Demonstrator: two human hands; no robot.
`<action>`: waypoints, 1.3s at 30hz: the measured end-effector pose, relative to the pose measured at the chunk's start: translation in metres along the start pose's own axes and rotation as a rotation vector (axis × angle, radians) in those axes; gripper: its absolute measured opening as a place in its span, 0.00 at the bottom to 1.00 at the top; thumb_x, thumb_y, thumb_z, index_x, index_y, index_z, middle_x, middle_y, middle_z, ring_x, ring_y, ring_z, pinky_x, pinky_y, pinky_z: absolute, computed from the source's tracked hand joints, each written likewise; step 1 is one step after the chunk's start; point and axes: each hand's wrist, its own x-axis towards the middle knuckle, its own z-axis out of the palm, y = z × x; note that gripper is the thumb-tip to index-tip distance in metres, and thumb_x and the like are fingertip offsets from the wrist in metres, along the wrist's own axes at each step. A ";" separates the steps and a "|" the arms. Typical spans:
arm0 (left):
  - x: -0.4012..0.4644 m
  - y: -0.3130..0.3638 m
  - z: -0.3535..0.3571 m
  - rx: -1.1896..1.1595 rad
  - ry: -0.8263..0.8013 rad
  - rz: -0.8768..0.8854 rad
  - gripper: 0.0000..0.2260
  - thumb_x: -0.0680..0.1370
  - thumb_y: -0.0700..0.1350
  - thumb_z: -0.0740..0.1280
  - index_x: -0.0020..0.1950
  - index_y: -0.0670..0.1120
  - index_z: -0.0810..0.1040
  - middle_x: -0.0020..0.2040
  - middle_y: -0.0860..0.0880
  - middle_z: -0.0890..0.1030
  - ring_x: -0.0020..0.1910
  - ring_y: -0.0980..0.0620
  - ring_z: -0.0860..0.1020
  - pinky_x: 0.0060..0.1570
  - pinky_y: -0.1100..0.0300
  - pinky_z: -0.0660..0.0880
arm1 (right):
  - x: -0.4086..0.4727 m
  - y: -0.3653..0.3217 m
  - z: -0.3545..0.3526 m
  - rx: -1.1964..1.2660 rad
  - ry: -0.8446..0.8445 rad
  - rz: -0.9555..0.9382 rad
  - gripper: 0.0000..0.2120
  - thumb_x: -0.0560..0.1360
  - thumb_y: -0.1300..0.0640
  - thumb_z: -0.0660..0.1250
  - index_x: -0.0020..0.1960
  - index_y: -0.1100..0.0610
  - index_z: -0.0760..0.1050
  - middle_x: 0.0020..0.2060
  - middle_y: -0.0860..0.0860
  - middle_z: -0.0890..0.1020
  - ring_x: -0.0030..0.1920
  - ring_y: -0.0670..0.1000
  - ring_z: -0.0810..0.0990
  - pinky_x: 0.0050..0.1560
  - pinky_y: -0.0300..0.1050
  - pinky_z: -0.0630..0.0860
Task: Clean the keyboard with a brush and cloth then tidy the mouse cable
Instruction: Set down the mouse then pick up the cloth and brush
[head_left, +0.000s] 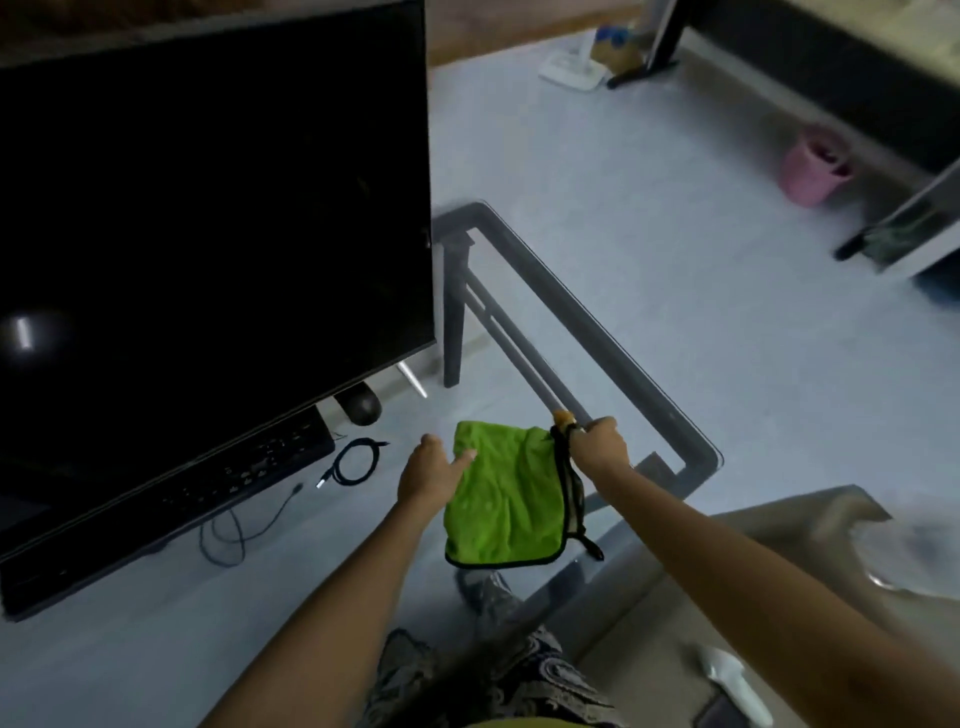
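Observation:
A green cloth (501, 499) with a black hem hangs over the glass table's front right part. My right hand (597, 444) pinches its top right corner and also holds something with an orange tip (563, 417). My left hand (434, 467) rests against the cloth's left edge, fingers apart. A black keyboard (228, 478) lies under the monitor's lower edge, partly hidden by it. The black mouse (361, 405) sits behind it, and its thin cable (234, 525) loops loosely in front of the keyboard.
A large dark monitor (208, 208) fills the left. A coiled black cable (356, 460) lies right of the keyboard. The glass table's dark frame (623, 353) runs diagonally. A pink bucket (813, 166) stands on the floor. A grey seat (779, 545) is at right.

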 end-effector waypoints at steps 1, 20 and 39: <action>-0.002 0.004 0.005 -0.023 -0.015 -0.016 0.29 0.75 0.59 0.66 0.64 0.38 0.68 0.59 0.40 0.77 0.58 0.41 0.76 0.50 0.53 0.72 | 0.004 0.005 0.001 0.006 -0.001 0.018 0.25 0.79 0.46 0.62 0.64 0.66 0.65 0.56 0.61 0.77 0.55 0.62 0.77 0.43 0.45 0.67; -0.061 0.044 -0.072 -0.573 -0.057 0.232 0.06 0.78 0.52 0.64 0.53 0.57 0.78 0.51 0.55 0.83 0.50 0.57 0.81 0.50 0.58 0.77 | 0.036 0.022 0.008 -0.195 -0.150 -0.109 0.22 0.75 0.38 0.63 0.55 0.57 0.68 0.46 0.53 0.75 0.44 0.52 0.75 0.38 0.44 0.70; -0.063 0.048 -0.139 -0.708 -0.068 0.018 0.10 0.76 0.43 0.68 0.58 0.49 0.77 0.48 0.53 0.84 0.46 0.57 0.83 0.43 0.60 0.81 | 0.032 -0.055 0.023 -0.227 -0.204 -0.312 0.09 0.82 0.53 0.57 0.57 0.58 0.67 0.39 0.54 0.78 0.36 0.50 0.78 0.37 0.44 0.79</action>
